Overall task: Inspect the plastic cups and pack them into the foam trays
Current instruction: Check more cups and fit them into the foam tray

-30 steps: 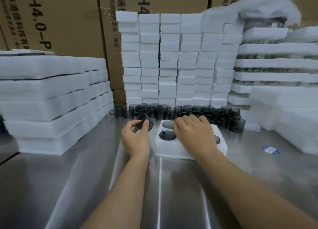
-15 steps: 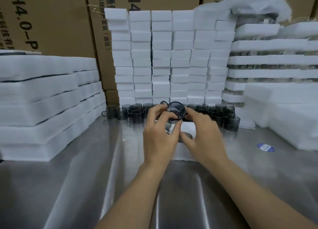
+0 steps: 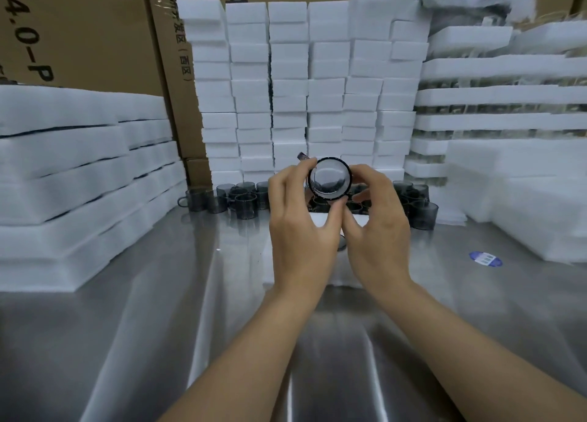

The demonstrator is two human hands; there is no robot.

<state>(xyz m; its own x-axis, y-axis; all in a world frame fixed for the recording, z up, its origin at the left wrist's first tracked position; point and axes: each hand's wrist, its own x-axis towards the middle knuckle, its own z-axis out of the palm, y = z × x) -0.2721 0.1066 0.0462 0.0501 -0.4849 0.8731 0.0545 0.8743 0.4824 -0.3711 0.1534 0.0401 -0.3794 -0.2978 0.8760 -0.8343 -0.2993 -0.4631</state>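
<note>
I hold one dark smoky plastic cup up in front of me, its round end turned toward the camera and its handle poking out at the upper left. My left hand pinches it between thumb and fingers from the left. My right hand grips its right side. Below my hands lies a white foam tray, mostly hidden by them. Several more dark cups stand in a row on the steel table behind the tray.
Stacked white foam blocks form a wall at the back, before cardboard boxes. Foam sheet stacks stand on the left; packed foam trays are piled on the right. A blue sticker lies on the steel table.
My left hand lifted the cup from beside the tray up to eye level. My right hand left the tray and took hold of the cup's right side.
</note>
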